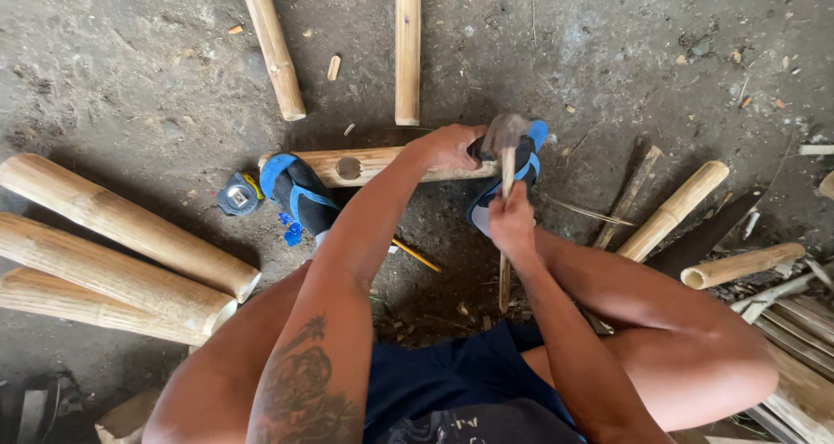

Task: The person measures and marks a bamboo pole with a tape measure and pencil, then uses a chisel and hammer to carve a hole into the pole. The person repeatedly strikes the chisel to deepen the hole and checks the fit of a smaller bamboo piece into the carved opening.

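Note:
A short bamboo pole with a round hole lies across the dirt floor, with both my feet in blue sandals on it. My left hand rests on the pole near its right end, closed around a small dark tool that is mostly hidden. My right hand grips the wooden handle of a hammer. The hammer's head is blurred just above the pole, right beside my left hand.
Three thick bamboo poles lie at the left, two thinner ones at the top. A tape measure sits by my left foot and a yellow pencil below the pole. Cut bamboo pieces and splinters are piled at the right.

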